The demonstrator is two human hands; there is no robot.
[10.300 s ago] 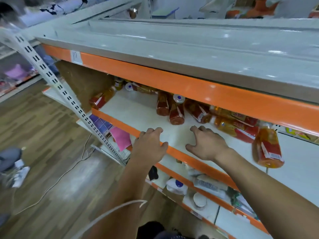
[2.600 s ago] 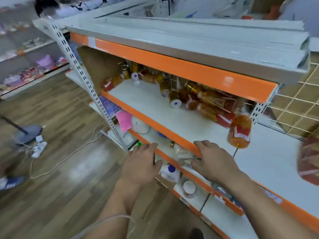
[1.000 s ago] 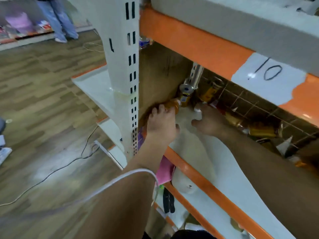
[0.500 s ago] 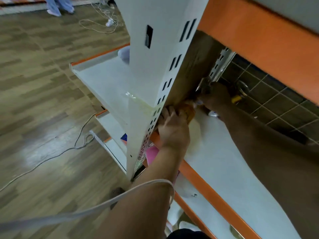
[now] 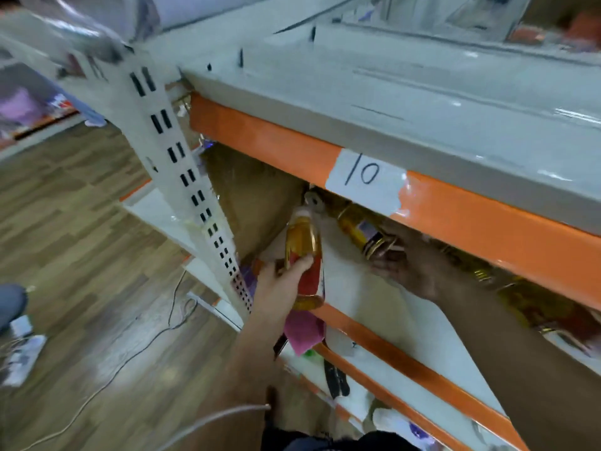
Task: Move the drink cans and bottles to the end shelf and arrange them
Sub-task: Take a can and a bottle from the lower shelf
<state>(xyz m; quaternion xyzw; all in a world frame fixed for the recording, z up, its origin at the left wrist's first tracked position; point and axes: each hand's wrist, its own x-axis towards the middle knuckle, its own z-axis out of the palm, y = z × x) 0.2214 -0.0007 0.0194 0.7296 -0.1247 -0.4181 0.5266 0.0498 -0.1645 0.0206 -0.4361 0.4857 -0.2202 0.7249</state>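
My left hand grips an amber drink bottle with a red label, held at the left end of the white shelf, its cap pointing inward. My right hand reaches under the upper shelf and holds a golden drink can lying on its side. More bottles and cans lie in shadow along the back on the right, partly hidden by my right arm.
An orange shelf edge with a white "10" tag overhangs the hands. A perforated white upright stands to the left. A pink item lies on the lower shelf. Cables run across the wooden floor.
The view has pulled back from the shelf corner. My left hand has drawn the bottle out toward the shelf's front edge, and my right hand has moved right onto a can.
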